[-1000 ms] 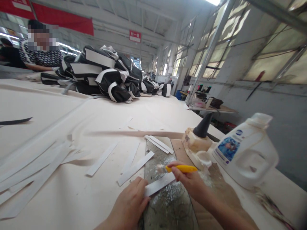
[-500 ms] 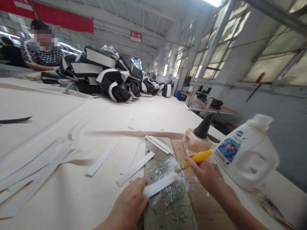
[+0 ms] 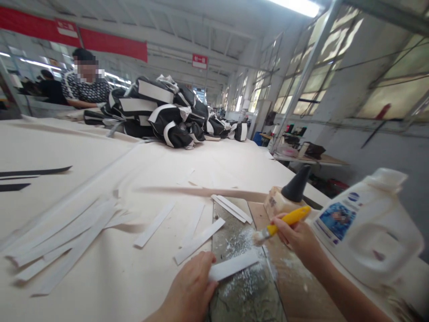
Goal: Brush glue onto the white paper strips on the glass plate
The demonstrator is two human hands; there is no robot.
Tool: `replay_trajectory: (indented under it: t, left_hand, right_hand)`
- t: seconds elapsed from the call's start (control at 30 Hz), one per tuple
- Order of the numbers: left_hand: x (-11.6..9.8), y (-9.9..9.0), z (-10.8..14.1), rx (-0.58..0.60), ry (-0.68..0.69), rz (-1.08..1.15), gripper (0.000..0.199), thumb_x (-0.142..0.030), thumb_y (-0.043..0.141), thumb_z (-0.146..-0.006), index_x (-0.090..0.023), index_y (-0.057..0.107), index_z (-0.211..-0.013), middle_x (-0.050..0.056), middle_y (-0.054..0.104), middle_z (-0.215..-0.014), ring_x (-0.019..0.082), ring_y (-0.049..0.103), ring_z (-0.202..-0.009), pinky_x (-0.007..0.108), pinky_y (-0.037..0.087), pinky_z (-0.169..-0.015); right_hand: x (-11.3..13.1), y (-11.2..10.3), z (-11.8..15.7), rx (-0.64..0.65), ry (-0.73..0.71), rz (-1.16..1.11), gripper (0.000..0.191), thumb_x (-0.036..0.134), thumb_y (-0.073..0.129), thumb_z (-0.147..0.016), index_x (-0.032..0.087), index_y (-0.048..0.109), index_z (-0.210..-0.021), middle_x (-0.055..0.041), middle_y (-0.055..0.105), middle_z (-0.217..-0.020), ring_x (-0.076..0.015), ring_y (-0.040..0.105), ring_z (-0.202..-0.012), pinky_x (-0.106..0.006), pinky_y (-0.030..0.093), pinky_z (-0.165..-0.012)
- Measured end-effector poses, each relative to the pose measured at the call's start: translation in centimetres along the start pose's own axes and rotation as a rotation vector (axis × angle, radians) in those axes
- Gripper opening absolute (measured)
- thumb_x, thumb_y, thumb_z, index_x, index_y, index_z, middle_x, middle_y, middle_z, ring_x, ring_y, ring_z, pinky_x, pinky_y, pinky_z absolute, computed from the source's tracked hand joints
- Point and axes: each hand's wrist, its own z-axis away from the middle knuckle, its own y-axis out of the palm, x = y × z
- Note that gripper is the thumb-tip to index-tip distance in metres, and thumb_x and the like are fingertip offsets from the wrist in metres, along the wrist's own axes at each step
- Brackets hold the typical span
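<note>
My left hand point(image 3: 194, 286) pinches the near end of a white strip point(image 3: 234, 264), which lies across a grey board point(image 3: 231, 241) smeared with white glue. My right hand point(image 3: 296, 239) is closed round the yellow handle of a brush point(image 3: 291, 217). The brush's bristles hang just past the strip's far end, above the glue-spotted part of the board. Two narrow white strips point(image 3: 231, 209) rest at the board's far end, and another strip point(image 3: 199, 241) lies partly over its left edge. Brown cardboard point(image 3: 295, 281) is at the board's right.
A white jug point(image 3: 368, 228) stands at the right, near a glue-stained container with a black cone point(image 3: 296, 184). Many loose white strips point(image 3: 77, 241) lie at the left. Black-and-white pieces point(image 3: 174, 116) are piled at the back, with a person point(image 3: 85, 85) behind them at the left.
The view has shifted, so most things appear lower and further right. Both hands keep their holds on the strip and the brush, and the brush remains near the strip's far end.
</note>
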Motion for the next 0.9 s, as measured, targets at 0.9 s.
replay_trajectory:
  t: [0.9]
  left_hand:
    - [6.6, -10.1, -2.4, -0.551, -0.312, -0.739, 0.032, -0.026, 0.053, -0.084, -0.007, 0.052, -0.109, 0.017, 0.056, -0.102, 0.031, 0.051, -0.097, 0.042, 0.036, -0.084]
  right_hand:
    - [-1.1, 9.6, -7.1, 0.192, -0.218, 0.849, 0.019, 0.022, 0.048, -0.086, 0.013, 0.058, -0.101, -0.0131, 0.066, -0.083, -0.0235, 0.062, -0.078, -0.028, 0.042, -0.066]
